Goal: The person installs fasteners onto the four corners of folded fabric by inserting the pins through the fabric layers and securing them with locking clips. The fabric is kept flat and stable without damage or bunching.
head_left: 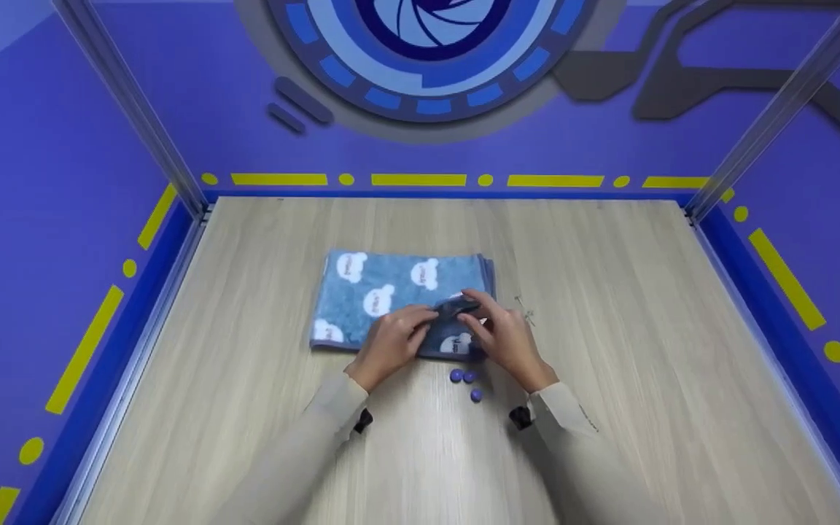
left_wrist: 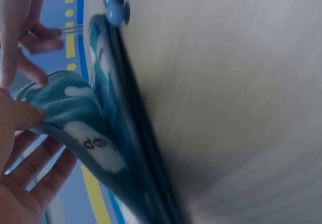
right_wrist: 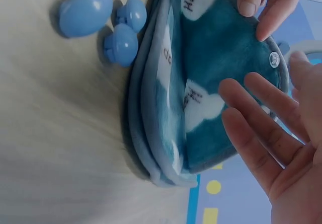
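Lying on a pale tabletop (head_left: pixel 617 306), a folded blue towel (head_left: pixel 405 286) sits beneath and between a person's two hands, its near right part raised in an upright flap (right_wrist: pixel 216 48). The left hand (head_left: pixel 393 337) pinches the flap's edge between thumb and fingers. The right hand (head_left: pixel 506 337) grasps nothing, its fingers loosely spread before the flap at the towel's right side; whether they touch the cloth, one cannot tell. Just off the towel's near edge, between the sleeved forearms (head_left: pixel 296 445), are three small knobs (head_left: pixel 456 375), two side by side and a third closer to the person.

The head view alone takes in the full enclosure, with purple-blue walls (head_left: pixel 19 182) marked in yellow dashes and dots, and metal posts (head_left: pixel 135 113) at the corners. Only the right wrist view makes plain a clear round disc (right_wrist: pixel 274 59) near the flap's rim.

The tabletop has a wood grain. The towel looks plush, layered and bound in a smooth grayish border, with white, bear-shaped patches (head_left: pixel 378 300) bearing dark lettering. The knobs are glossy and rounded, two showing caps on stems; the disc carries a white mark.
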Demonstrator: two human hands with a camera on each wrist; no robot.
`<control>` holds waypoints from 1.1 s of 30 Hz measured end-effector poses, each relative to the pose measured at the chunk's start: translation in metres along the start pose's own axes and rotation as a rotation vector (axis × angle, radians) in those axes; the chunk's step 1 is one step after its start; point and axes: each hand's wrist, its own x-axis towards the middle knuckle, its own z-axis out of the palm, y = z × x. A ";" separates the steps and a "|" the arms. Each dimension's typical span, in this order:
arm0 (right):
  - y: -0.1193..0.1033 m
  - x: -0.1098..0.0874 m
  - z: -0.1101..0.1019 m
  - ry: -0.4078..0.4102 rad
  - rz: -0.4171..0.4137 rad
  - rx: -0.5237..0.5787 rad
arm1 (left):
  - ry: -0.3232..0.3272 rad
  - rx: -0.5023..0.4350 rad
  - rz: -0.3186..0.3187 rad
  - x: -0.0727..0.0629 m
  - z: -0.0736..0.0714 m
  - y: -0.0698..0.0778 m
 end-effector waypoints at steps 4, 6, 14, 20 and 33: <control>0.003 -0.005 -0.008 0.001 0.063 -0.011 | 0.006 0.050 -0.025 0.009 -0.007 -0.012; 0.005 -0.008 -0.011 0.002 0.090 -0.016 | 0.006 0.070 -0.041 0.013 -0.010 -0.019; 0.014 -0.023 -0.021 -0.032 0.198 -0.043 | -0.013 0.118 -0.150 0.024 -0.018 -0.050; 0.018 -0.029 -0.026 -0.058 0.241 0.002 | -0.021 0.147 -0.209 0.024 -0.017 -0.069; 0.020 -0.037 -0.029 -0.054 0.304 -0.004 | -0.094 0.202 -0.346 0.008 -0.014 -0.094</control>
